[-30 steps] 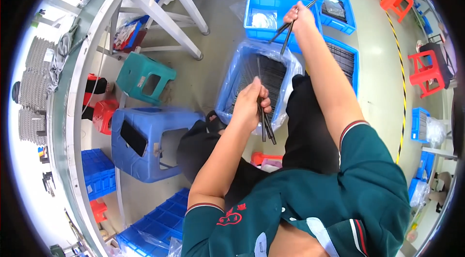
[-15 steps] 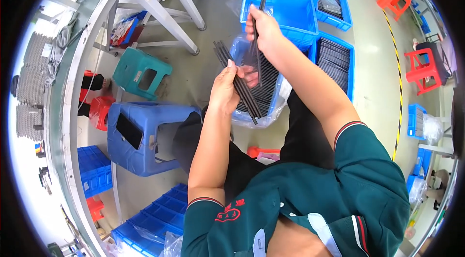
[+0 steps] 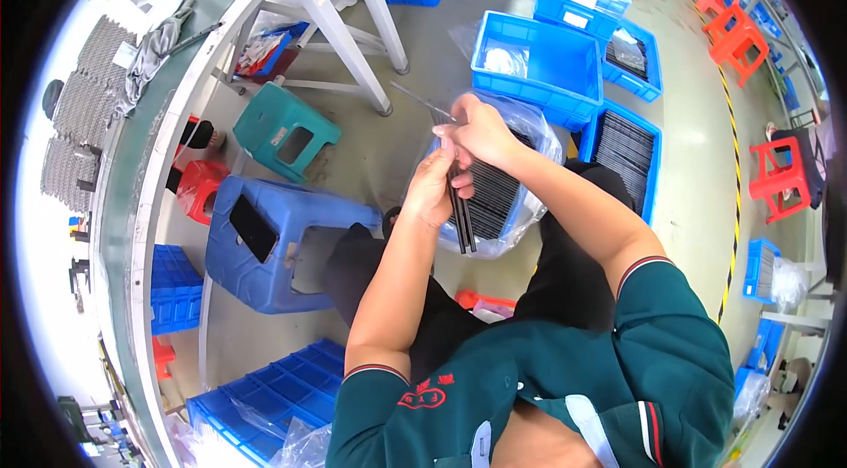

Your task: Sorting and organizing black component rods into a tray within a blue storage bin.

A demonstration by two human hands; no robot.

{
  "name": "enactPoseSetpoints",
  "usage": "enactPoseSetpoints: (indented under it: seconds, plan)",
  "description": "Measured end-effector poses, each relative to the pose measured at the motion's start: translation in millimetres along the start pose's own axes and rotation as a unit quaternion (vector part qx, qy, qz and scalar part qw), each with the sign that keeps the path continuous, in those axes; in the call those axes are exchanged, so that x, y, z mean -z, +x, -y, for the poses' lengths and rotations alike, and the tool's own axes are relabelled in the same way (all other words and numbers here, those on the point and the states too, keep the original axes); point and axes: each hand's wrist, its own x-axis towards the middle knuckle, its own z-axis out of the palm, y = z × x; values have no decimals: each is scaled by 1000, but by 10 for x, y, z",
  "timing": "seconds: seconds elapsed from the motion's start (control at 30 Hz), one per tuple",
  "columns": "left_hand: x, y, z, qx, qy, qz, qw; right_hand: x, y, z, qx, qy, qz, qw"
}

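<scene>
In front of me, my left hand (image 3: 430, 186) is closed around a small bundle of thin black rods (image 3: 464, 225), whose lower ends stick out below the fingers. My right hand (image 3: 483, 131) meets it at the top of the bundle, fingers pinched. A thin dark rod (image 3: 415, 96) slants out of the right hand toward the upper left, slightly blurred. Below both hands is a bin lined with a clear plastic bag (image 3: 540, 128), holding rows of similar black rods (image 3: 496, 208). The hands partly hide these rows.
An open blue crate (image 3: 538, 62) stands beyond the bin, and a blue crate of dark rods (image 3: 625, 155) sits to its right. At left are a blue stool (image 3: 265, 278) with a black phone (image 3: 253, 228), a green stool (image 3: 282, 133) and a workbench frame (image 3: 141, 203).
My right hand has come down and in from farther out to meet the left. Its rod has swung from nearly upright to slanting left. The whole view has shifted a little.
</scene>
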Motion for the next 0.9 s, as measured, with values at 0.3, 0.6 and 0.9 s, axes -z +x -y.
enactPoseSetpoints:
  seconds: [0.3,0.6,0.9]
  plan:
    - [121,-16,-205,-113,-73,-193,972,190,-69,-52,-107,206,130,964]
    - [191,-83,-438,-147,-157,-174,961,175,-385,-16,-76,152,197,966]
    - [227,-120,-449,-78,-172,-118,975,268,-383,-75,33,-9,155,987]
